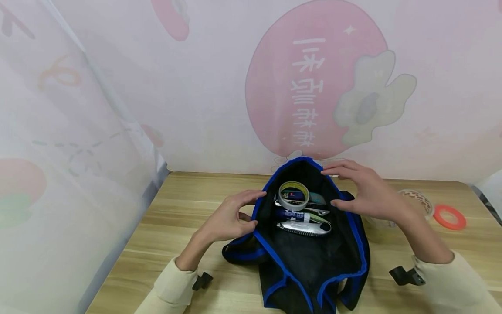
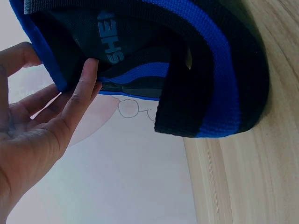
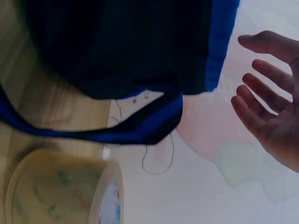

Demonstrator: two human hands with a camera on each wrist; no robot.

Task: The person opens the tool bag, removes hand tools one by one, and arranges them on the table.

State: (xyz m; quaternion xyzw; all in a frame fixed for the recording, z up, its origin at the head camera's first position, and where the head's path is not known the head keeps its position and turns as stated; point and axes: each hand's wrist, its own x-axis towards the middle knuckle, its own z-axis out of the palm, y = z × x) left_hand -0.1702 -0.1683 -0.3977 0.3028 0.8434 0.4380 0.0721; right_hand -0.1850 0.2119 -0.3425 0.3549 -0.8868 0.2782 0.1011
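Note:
A black tool bag (image 1: 307,257) with blue edging lies on the table, its wide mouth facing up. My left hand (image 1: 227,218) pinches the bag's left rim; in the left wrist view, the thumb presses one side of the cloth. Beside the right rim my right hand (image 1: 366,192) spreads its fingers; the right wrist view shows it apart from the cloth and holding nothing. Inside the bag lie a small tape roll (image 1: 282,199), a silver utility knife (image 1: 303,228), a blue-and-white tube (image 1: 290,215) and other tools, partly hidden under the roll.
On the right of the wooden table (image 1: 188,209) stands a wide clear packing tape roll (image 3: 60,186), partly behind my right forearm in the head view. An orange-red tape ring (image 1: 441,223) lies next to it. A printed cloth (image 1: 196,109) hangs behind the table.

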